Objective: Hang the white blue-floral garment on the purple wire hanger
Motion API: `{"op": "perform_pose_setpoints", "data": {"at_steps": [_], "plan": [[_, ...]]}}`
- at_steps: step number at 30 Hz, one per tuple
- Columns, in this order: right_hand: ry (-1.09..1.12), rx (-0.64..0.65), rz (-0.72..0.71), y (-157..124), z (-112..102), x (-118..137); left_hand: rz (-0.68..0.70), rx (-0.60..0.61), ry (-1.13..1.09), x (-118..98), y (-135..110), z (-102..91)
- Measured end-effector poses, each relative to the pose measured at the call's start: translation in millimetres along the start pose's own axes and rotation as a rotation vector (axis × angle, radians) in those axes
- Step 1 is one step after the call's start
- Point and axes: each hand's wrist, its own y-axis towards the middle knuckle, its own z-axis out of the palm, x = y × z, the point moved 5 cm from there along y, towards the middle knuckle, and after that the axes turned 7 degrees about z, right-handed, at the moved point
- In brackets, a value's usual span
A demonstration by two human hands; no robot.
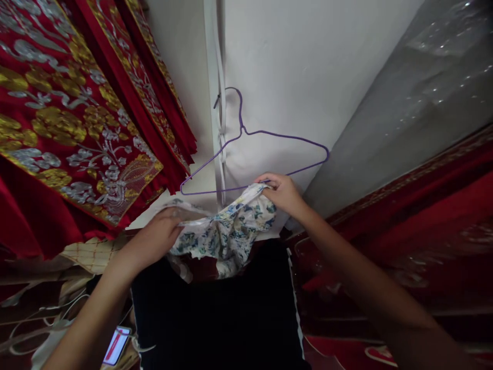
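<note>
A white garment with a blue and yellow floral print (231,231) stretches between both hands; its exact kind is hard to tell. My right hand (283,191) pinches the garment's upper edge, close to the lower bar of a purple wire hanger (285,134). At the other end, my left hand (164,234) grips the same edge, some of its fingers hidden in the cloth. The hanger's hook is caught on a white cord (221,118) running down the wall, and the garment bunches mostly below the hanger.
Red cloth with gold and silver embroidery (88,128) hangs at the left. Shiny clear plastic sheeting (416,92) covers the right side, above red fabric (435,216). A lit phone (116,345) and white cables lie at lower left. Dark clothing (219,324) fills the bottom middle.
</note>
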Motion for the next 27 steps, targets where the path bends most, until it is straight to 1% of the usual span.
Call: {"op": "perform_pose_setpoints", "data": {"at_steps": [1, 2, 3, 5, 6, 8, 10, 12, 14, 15, 16, 17, 18, 20, 22, 24, 25, 27], "plan": [[-0.003, -0.008, -0.005, -2.9, -2.6, 3.0, 0.073, 0.191, 0.133, -8.0, 9.1, 7.8], [-0.006, -0.011, -0.008, -4.9, -4.0, 5.5, 0.139, 0.325, 0.284, -15.4, 18.1, 13.0], [-0.008, -0.004, -0.006, -6.3, -4.3, 7.3, 0.183, 0.395, 0.413, -22.1, 27.9, 15.4], [0.0, 0.021, 0.003, -8.4, -1.7, 9.0, 0.207, 0.393, 0.577, -33.6, 48.8, 16.1], [0.011, 0.03, 0.004, -9.3, 0.5, 9.2, 0.201, 0.404, 0.618, -37.2, 57.8, 18.3], [0.026, 0.03, -0.006, -11.5, 5.4, 9.2, 0.174, 0.463, 0.652, -38.2, 70.9, 26.2], [0.017, -0.001, -0.017, -13.9, 8.2, 8.7, 0.133, 0.537, 0.676, -29.2, 77.2, 33.4], [-0.004, -0.035, 0.0, -16.0, 8.0, 7.1, 0.069, 0.673, 0.681, -10.5, 75.8, 38.0], [-0.013, -0.042, 0.031, -17.9, 6.3, 5.3, 0.024, 0.796, 0.634, 8.3, 70.0, 37.4], [-0.009, -0.035, 0.039, -18.8, 5.4, 5.3, 0.023, 0.812, 0.606, 14.3, 68.1, 34.8], [-0.004, -0.023, 0.039, -19.6, 4.8, 6.0, 0.04, 0.787, 0.589, 16.8, 68.0, 31.3], [0.0, -0.009, 0.034, -20.4, 4.7, 7.3, 0.074, 0.727, 0.59, 15.6, 69.8, 27.1], [0.002, 0.002, 0.024, -21.1, 5.0, 9.2, 0.118, 0.648, 0.606, 10.8, 72.9, 23.4], [-0.009, 0.009, 0.009, -22.5, 7.2, 13.4, 0.222, 0.513, 0.633, -7.2, 80.6, 21.5], [-0.024, 0.013, -0.01, -24.3, 12.0, 18.0, 0.325, 0.449, 0.586, -29.4, 88.0, 28.9], [-0.023, 0.038, -0.04, -26.8, 18.6, 22.7, 0.395, 0.424, 0.483, -46.3, 93.7, 41.0], [-0.018, 0.062, -0.057, -28.3, 21.7, 24.9, 0.413, 0.406, 0.441, -50.6, 95.8, 46.6], [-0.03, 0.107, -0.08, -31.7, 23.9, 29.0, 0.414, 0.334, 0.401, -49.9, 98.6, 53.4]]}}
